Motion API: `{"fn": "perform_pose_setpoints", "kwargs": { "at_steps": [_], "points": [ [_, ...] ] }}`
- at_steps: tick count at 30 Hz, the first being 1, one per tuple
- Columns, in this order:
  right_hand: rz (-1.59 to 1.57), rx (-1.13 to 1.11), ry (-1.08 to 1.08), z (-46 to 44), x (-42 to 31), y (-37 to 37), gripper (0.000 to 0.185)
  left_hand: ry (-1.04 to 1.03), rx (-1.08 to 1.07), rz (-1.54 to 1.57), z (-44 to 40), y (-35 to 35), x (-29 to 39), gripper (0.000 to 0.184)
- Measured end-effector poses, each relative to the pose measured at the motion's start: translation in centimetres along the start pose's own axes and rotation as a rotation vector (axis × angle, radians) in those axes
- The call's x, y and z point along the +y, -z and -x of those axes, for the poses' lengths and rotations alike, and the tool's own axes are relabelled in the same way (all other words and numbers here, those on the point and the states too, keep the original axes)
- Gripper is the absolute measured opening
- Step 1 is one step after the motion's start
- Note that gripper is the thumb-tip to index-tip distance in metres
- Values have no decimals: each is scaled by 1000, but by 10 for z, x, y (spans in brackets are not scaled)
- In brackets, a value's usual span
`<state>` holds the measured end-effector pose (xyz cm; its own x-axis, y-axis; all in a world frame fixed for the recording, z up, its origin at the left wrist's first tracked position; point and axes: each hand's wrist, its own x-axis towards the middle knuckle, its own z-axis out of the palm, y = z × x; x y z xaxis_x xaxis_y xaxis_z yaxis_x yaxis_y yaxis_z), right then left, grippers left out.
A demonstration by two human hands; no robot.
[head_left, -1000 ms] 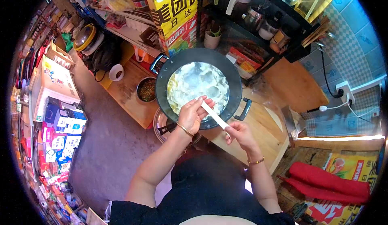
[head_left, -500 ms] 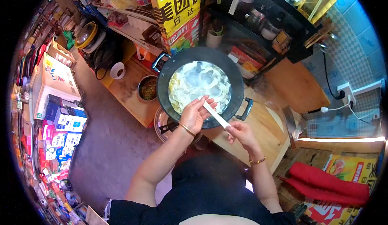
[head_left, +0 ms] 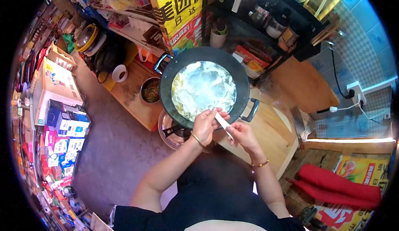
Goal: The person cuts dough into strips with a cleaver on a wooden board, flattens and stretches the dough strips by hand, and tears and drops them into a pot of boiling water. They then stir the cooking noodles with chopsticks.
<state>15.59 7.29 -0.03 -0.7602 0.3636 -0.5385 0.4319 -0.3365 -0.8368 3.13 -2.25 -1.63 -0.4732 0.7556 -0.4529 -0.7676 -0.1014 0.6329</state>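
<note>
- Two hands are at work on one white strip [head_left: 222, 123], stretched between them at the near edge of the wok [head_left: 168, 81].
- Your left hand [head_left: 206, 123] holds its far end by the thumb and fingers, the other fingers loosely spread.
- Your right hand [head_left: 243, 134] pinches the near end between thumb and finger, the other fingers curled.
- Pale pieces [head_left: 189, 102] lie in the liquid inside the wok, below your hands.
- Left of the wok, you have a bowl [head_left: 143, 97] of chopped bits and a white cup [head_left: 115, 74]; right of it, bare wooden bench [head_left: 262, 127].
</note>
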Motion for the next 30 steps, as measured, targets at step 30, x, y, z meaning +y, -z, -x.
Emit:
{"fn": "perform_pose_setpoints", "kwargs": {
  "at_steps": [30],
  "points": [
    [-87, 26, 72, 5, 8, 9, 16, -46, 133, 136, -5, 2, 10, 24]
  ]
}}
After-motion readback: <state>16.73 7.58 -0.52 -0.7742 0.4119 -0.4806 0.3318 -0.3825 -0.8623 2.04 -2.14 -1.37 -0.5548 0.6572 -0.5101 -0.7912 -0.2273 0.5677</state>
